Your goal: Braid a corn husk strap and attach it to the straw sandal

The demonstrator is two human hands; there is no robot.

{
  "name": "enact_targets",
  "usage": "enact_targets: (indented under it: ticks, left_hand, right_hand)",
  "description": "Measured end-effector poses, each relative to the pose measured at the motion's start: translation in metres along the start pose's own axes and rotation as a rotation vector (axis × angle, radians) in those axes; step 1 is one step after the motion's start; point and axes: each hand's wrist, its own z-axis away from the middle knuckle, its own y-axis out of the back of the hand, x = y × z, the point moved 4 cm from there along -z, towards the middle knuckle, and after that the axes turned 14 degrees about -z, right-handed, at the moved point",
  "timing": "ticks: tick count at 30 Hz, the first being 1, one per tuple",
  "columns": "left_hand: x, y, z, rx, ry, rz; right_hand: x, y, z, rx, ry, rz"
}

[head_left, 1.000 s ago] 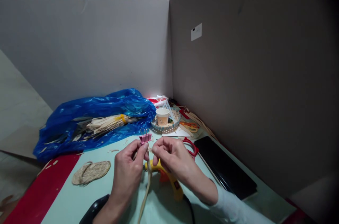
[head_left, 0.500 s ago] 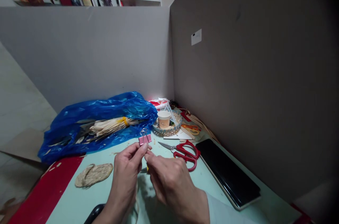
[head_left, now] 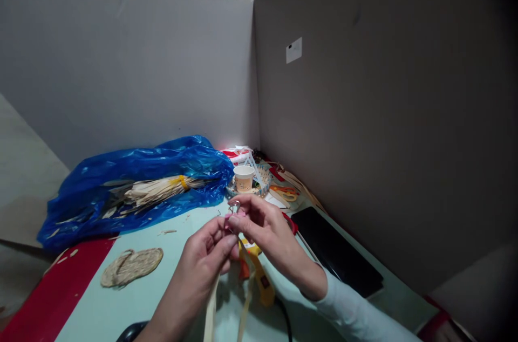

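A pink binder clip point(head_left: 240, 214) with wire handles is pinched between the thumb and fingers of my right hand point(head_left: 270, 231). Just below and left of it, my left hand point(head_left: 207, 250) is closed on pale straw strips point(head_left: 211, 307), whose tails hang toward me. The fingertips of both hands meet at the clip and hide what lies in its jaws. Under my hands lies a yellow glue gun point(head_left: 262, 280) with a black cord, partly covered. A small woven straw sole point(head_left: 133, 267) rests on the table to the left.
Behind my hands lies a blue plastic bag point(head_left: 93, 175) with a tied straw bundle point(head_left: 156, 191). A paper cup point(head_left: 243, 180) stands in a woven basket point(head_left: 265, 177). Orange-handled scissors point(head_left: 285, 193) and a black phone-like slab point(head_left: 335, 250) lie right, beside the grey partition point(head_left: 343, 115).
My right hand has come up from below the clip and now grips it. The clip has tilted and moved right. The view has shifted, and the glue gun and hanging strips show more.
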Motion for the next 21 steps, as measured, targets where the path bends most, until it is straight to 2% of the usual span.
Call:
enact_targets:
  ticks: [4, 11, 14, 17, 19, 21]
  left_hand:
    - [0.003, 0.001, 0.005, 0.053, 0.004, -0.022]
    - [0.011, 0.007, 0.009, 0.064, -0.04, -0.26]
    - [0.008, 0.01, 0.009, 0.102, -0.005, -0.21]
    - [0.008, 0.013, 0.008, 0.148, 0.013, -0.142]
    - [0.01, 0.015, 0.007, 0.17, 0.001, -0.136]
    - [0.012, 0.015, 0.006, 0.153, -0.027, -0.154]
  right_hand:
    - [0.001, -0.004, 0.001, 0.041, -0.062, -0.211]
    - [0.01, -0.003, -0.002, 0.067, -0.067, -0.32]
    - [0.013, -0.006, -0.001, 0.017, -0.125, -0.427]
    - [0.012, -0.013, 0.002, -0.137, -0.226, -0.452]
    - [0.01, -0.017, 0.004, -0.231, -0.222, -0.406]
    - [0.011, -0.019, 0.005, -0.267, -0.204, -0.385]
